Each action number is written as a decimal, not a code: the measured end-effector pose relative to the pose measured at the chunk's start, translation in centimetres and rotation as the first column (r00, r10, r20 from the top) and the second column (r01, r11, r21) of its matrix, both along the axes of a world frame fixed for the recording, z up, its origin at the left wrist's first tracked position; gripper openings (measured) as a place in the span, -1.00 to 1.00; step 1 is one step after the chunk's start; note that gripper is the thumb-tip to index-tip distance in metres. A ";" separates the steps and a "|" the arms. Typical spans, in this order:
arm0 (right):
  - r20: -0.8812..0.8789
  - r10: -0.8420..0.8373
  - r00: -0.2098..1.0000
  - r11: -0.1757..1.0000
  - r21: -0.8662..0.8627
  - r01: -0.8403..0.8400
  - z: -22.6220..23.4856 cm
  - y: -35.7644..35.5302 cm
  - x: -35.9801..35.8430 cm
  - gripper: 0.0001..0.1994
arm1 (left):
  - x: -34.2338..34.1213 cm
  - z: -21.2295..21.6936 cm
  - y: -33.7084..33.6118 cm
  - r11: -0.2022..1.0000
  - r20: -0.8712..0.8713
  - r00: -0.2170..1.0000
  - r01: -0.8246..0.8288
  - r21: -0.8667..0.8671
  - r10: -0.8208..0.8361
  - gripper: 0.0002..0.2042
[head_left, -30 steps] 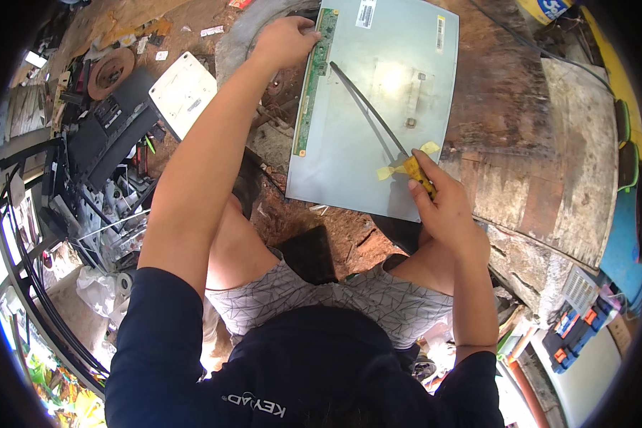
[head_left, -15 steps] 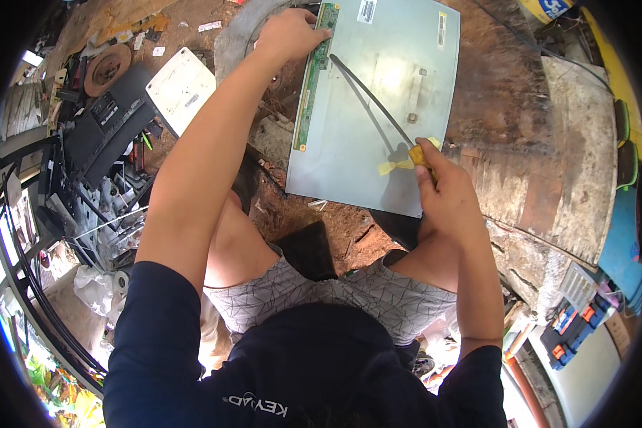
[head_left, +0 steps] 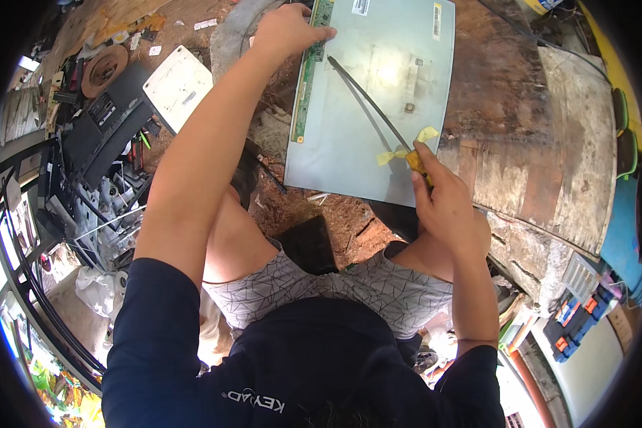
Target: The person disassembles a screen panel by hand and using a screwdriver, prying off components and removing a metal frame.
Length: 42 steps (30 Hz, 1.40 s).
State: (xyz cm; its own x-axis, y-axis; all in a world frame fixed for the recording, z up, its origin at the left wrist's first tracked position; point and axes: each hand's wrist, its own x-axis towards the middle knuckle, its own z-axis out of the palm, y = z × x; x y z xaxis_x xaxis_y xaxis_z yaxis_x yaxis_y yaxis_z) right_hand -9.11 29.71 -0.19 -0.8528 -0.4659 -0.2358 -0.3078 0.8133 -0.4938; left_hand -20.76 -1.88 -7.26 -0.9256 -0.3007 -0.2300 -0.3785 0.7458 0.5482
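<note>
From where I stand, the LCD panel (head_left: 371,160) lies back up in front of the seated person, just beyond the knees, its right edge by the bare planks of the wooden worktop (head_left: 506,85). The right hand (head_left: 446,192) has its grip closed around the yellow handle of a screwdriver (head_left: 373,104), the dark shaft slanting toward the green circuit board (head_left: 305,93). The left hand's (head_left: 287,30) grip is half curled at that edge, thumb over the board; whether it pinches, I can't tell.
</note>
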 end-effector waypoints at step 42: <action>-0.171 -0.622 0.764 0.783 -0.116 0.612 -8.5 2.9 2.4 -0.69 | 23.9 -5.0 8.8 0.452 0.304 0.789 -0.570 0.686 0.533 -0.23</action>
